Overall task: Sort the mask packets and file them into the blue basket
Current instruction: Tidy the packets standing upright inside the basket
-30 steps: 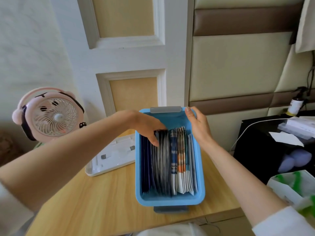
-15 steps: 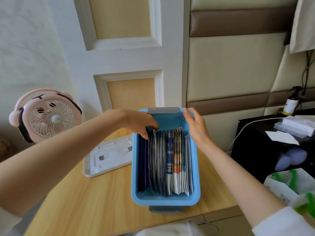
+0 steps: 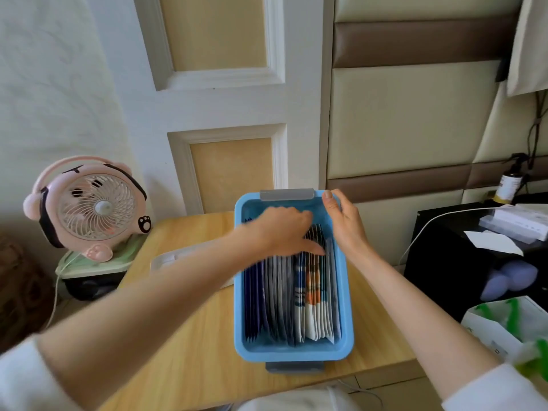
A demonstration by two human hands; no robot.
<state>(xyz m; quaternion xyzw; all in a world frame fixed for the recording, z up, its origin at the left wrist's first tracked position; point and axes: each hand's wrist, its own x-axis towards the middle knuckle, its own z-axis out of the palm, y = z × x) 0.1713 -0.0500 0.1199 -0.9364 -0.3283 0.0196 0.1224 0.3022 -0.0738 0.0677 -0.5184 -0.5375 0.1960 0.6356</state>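
The blue basket (image 3: 290, 355) stands lengthwise on the wooden table (image 3: 189, 357), with a grey handle at each end. Several mask packets (image 3: 296, 301) stand upright on edge in it: dark blue at the left, grey in the middle, white, blue and orange at the right. My left hand (image 3: 281, 229), motion-blurred, lies across the far tops of the packets, fingers reaching toward the right-hand ones. My right hand (image 3: 345, 223) grips the basket's far right corner, thumb on the rim. The packets' far ends are hidden under my left hand.
A pink desk fan (image 3: 89, 206) stands on a stool left of the table. A white tray (image 3: 169, 259) lies left of the basket, mostly hidden by my forearm. To the right are a black box (image 3: 439, 262), a spray bottle (image 3: 508, 185) and a white bag (image 3: 501, 327).
My left hand has moved rightward across the packet tops, from the dark blue and grey ones toward the white and orange ones. My right hand stays on the corner.
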